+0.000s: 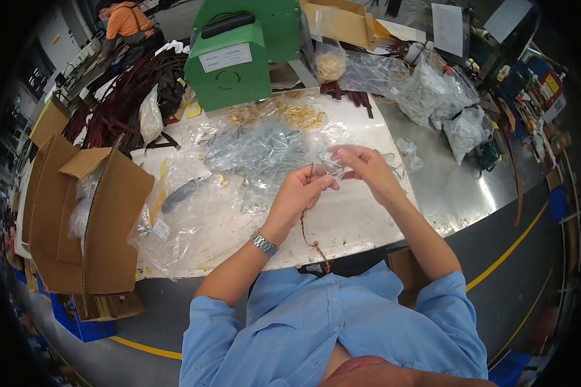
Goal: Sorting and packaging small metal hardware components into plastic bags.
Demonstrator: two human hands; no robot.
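Note:
Over the near part of the white work board (361, 226), my hands meet in front of me. My left hand (300, 190) is closed in a pinch on a silver metal wire ring (331, 166) with straight sides. From the right, the bent fingers of my right hand (366, 169) close on the same ring; their exact contact is partly hidden. A thin brown-orange cord (315, 244) runs from below my left hand toward the board's front edge. Beyond my hands, a heap of silver metal rings (265, 148) lies on clear plastic, with gold-coloured metal pieces (303, 117) behind it.
A green machine (232, 71) stands at the back. An open cardboard box (116, 219) is at the left, near dark strips (119, 97). Plastic bags of metal parts (436, 97) rest on the metal table (458, 200) at right. A person in orange (129, 22) is far left.

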